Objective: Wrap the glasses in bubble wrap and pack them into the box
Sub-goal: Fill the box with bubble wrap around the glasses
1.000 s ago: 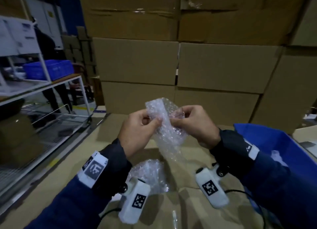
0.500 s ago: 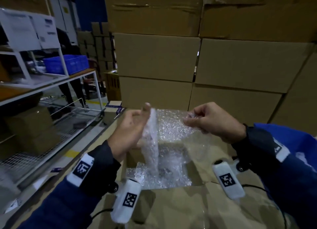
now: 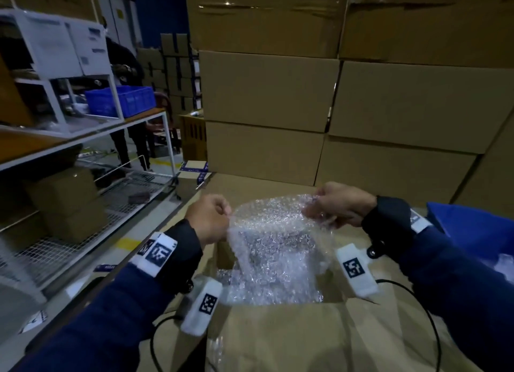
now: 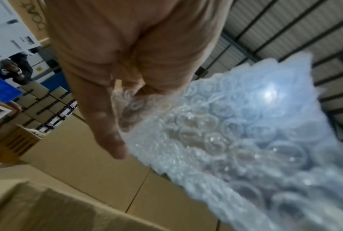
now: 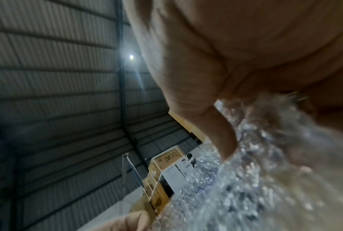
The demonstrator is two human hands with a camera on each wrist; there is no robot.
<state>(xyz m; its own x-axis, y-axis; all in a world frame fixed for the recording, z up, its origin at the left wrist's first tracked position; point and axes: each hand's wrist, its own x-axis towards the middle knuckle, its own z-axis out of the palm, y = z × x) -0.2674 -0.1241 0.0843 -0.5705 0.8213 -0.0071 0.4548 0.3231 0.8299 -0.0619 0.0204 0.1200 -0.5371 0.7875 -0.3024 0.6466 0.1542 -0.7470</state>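
A clear sheet of bubble wrap point(image 3: 274, 232) is stretched between my two hands above an open cardboard box point(image 3: 278, 332). My left hand point(image 3: 211, 218) pinches its left edge, and in the left wrist view the bubble wrap point(image 4: 236, 132) runs out from between the curled fingers point(image 4: 111, 140). My right hand point(image 3: 339, 204) grips the right corner; in the right wrist view the bubble wrap point(image 5: 236, 179) hangs below the thumb. The sheet's lower part droops into the box, where more bubble wrap point(image 3: 264, 288) lies. No bare glass shows in any view.
Stacked brown cartons point(image 3: 333, 99) form a wall right behind the box. A blue bin point(image 3: 478, 229) stands to the right. On the left is a white metal shelf rack point(image 3: 83, 138) with a blue crate point(image 3: 119, 100) and small boxes; a person point(image 3: 125, 74) stands behind it.
The bunched-up bubble wrap has been pulled open: my hands have moved apart and the sheet now spreads wide between them above the box.
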